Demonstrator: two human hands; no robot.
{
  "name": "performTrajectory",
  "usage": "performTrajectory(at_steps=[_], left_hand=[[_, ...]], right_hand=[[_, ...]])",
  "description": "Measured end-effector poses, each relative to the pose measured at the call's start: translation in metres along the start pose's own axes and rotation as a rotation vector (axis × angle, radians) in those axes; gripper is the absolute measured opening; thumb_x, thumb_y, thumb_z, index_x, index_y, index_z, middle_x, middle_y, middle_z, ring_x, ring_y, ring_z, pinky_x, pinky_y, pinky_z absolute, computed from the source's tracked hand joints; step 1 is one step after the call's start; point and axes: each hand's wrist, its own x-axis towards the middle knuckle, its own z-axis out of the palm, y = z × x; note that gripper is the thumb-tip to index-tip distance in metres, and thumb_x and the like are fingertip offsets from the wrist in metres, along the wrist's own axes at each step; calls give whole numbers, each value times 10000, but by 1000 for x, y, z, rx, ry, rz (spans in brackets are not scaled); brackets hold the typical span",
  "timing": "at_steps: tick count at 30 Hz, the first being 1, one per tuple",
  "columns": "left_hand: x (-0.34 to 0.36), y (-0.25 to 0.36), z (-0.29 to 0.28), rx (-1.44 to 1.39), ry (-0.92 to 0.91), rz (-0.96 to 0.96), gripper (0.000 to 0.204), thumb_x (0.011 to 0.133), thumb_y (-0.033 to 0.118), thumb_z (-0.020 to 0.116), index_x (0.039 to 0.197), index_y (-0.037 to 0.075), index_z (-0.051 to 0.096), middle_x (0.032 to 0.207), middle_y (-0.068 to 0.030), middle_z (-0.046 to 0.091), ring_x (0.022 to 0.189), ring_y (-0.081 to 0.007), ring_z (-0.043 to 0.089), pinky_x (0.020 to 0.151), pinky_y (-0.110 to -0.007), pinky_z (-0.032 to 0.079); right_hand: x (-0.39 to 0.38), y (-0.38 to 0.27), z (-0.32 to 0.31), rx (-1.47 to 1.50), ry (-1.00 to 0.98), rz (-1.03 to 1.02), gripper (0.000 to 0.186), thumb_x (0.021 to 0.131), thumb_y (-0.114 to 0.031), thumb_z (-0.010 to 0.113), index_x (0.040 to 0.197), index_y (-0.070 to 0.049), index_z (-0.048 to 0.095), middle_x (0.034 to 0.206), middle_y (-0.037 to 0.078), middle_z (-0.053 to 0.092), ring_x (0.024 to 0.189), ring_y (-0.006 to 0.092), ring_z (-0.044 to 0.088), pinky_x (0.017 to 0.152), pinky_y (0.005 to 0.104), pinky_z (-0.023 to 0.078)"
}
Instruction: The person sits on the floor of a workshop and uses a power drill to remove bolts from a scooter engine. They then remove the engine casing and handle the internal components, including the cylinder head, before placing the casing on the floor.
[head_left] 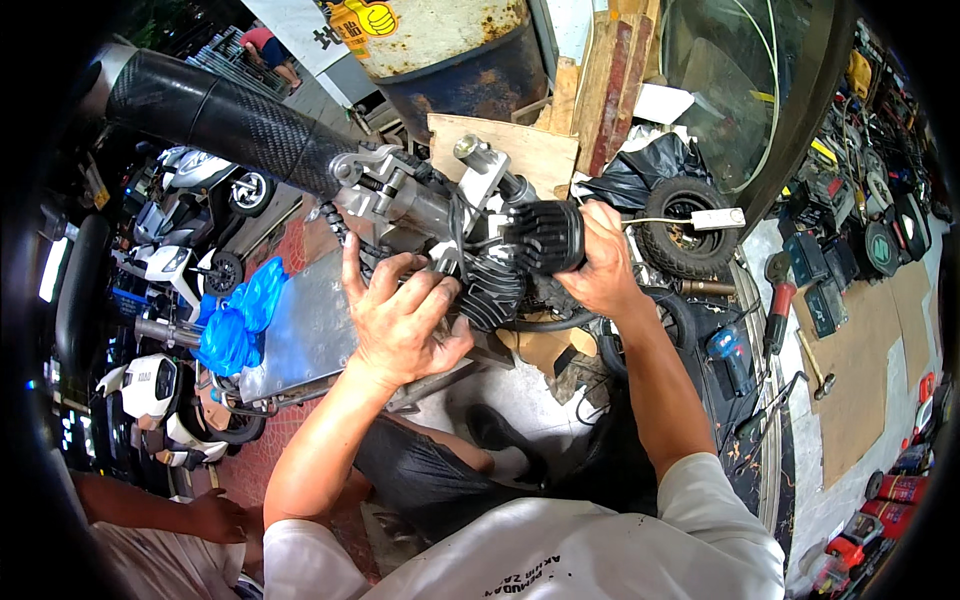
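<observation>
A silver metal assembly (405, 205) with black cables and a long carbon-patterned tube (235, 125) spans the upper middle. My right hand (600, 262) grips a black finned block (540, 235) at the assembly's right side. A second black finned part (490, 290) sits just below it. My left hand (405, 325) is left of that lower part, with the index finger raised along the cables and the other fingers curled against the assembly. What those curled fingers hold is partly hidden.
A metal plate (295, 335) and blue bag (225, 340) lie left, near parked scooters (150, 385). Behind are a rusty barrel (430, 50) and boards. Right are a tyre (665, 260), drill (730, 355) and assorted tools. A co-worker's arm (150, 515) is lower left; another person (268, 55) bends far back.
</observation>
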Motion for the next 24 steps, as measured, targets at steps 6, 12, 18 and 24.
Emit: performTrajectory(at_steps=[6,12,18,24], left_hand=[[2,0,-1,-13,-4,-7,358,633,367,750,928,163,751,911,31,661,1050,-243,661,1256,-751,160],[2,0,0,-13,-7,-6,352,621,364,737,905,159,770,884,28,678,1035,-258,653,1276,-714,154],[3,0,1,-11,17,-4,361,623,365,735,920,165,777,893,38,686,1043,-252,652,1278,-714,147],[2,0,-3,-19,-5,-12,366,622,361,739,925,159,779,899,35,689,1049,-259,651,1269,-727,157]], right_hand=[[-11,0,8,114,-101,191,477,783,-174,862,1213,-38,708,1090,143,729,1050,390,661,964,450,485],[-19,-27,11,881,-147,763,340,1017,-291,772,1166,9,714,960,60,724,811,147,657,748,312,556],[-8,-40,-1,1470,-82,1271,557,1087,-468,641,1262,61,656,941,115,667,757,170,611,762,351,610],[-6,-67,-33,1642,-211,1023,688,924,-171,737,1514,76,483,1272,200,648,1192,286,668,938,468,644]])
